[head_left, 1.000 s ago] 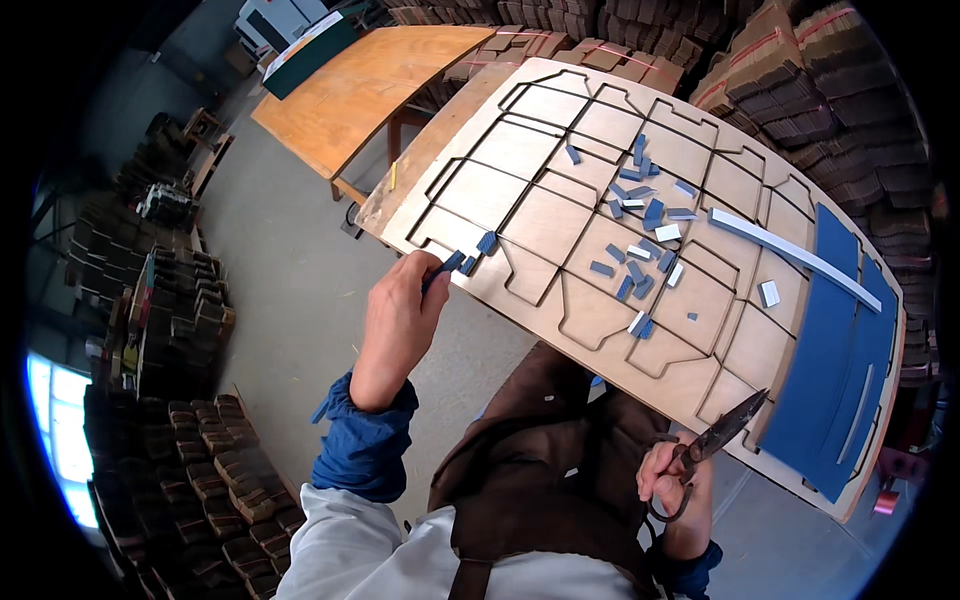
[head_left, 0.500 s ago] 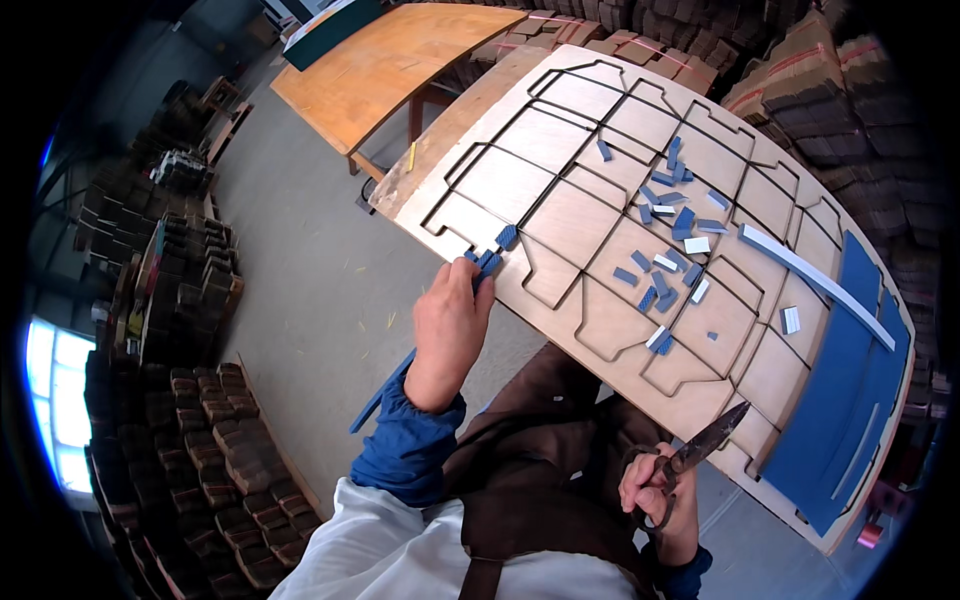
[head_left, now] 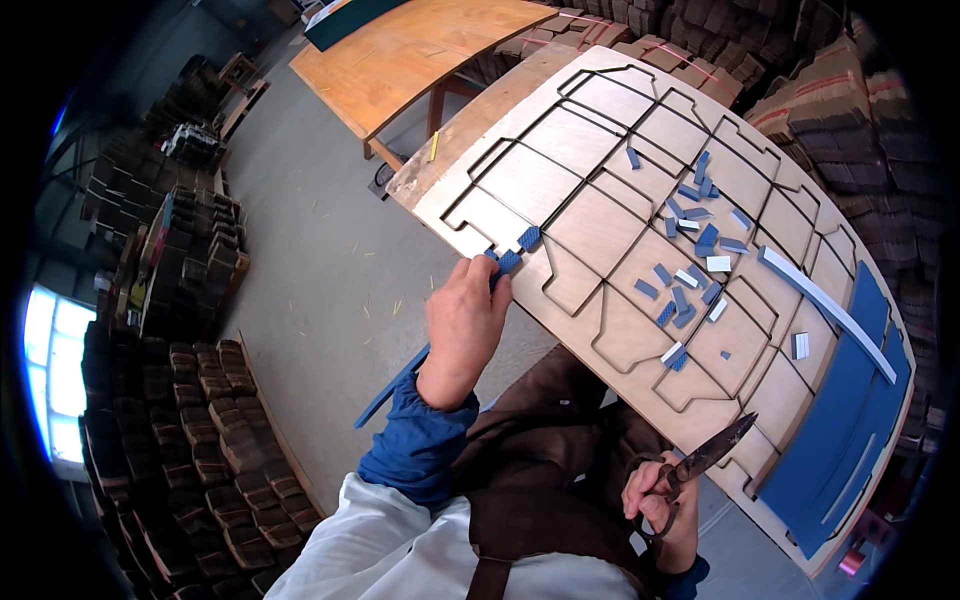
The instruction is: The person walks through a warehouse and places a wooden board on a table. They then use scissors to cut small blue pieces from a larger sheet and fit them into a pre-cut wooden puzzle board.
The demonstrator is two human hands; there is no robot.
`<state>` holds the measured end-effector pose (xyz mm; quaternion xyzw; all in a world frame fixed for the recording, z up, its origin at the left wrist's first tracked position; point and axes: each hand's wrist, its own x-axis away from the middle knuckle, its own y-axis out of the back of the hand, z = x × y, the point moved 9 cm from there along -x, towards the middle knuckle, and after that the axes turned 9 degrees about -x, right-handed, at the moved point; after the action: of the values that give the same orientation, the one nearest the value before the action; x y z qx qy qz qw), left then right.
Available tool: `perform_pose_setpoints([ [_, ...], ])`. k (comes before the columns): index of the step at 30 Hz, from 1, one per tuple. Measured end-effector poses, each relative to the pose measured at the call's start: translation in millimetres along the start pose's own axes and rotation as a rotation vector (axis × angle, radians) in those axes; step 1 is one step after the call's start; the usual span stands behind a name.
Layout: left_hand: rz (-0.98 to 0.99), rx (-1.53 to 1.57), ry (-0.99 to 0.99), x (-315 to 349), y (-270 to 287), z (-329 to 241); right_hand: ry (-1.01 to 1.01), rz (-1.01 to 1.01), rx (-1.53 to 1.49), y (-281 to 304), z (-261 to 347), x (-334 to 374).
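Note:
My left hand is closed at the near left edge of a pale wooden die board set with dark blade lines. Its fingertips press on a blue foam piece beside a blade. A long blue foam strip trails from under the same hand, past the wrist; where it meets the fingers is hidden. One more foam block sits against the blade just beyond. My right hand, near the board's front edge, grips dark metal scissors by the handles, blades pointing up and right.
Many small blue foam pieces, some with white faces, lie scattered mid-board. A white-faced strip and blue foam sheets lie at the right. Behind stands an orange wooden table. Stacked brown cardboard fills the lower left.
The whole view has shifted a little, so the board appears farther right. My left hand stays at the same board edge with the foam, and my right hand still holds the scissors.

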<state>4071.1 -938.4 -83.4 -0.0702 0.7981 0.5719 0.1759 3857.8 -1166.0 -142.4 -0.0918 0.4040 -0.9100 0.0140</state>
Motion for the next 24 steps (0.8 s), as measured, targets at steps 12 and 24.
perform_pose_setpoints([
  [12, 0.014, 0.049, 0.011, 0.4, 2.6, 2.8, -0.081, -0.021, 0.294, -10.1, -2.6, -1.9],
  [24, 0.659, 1.184, -0.039, -14.4, 70.8, -99.8, 0.055, -0.079, 1.083, -80.7, 86.6, -19.7],
])
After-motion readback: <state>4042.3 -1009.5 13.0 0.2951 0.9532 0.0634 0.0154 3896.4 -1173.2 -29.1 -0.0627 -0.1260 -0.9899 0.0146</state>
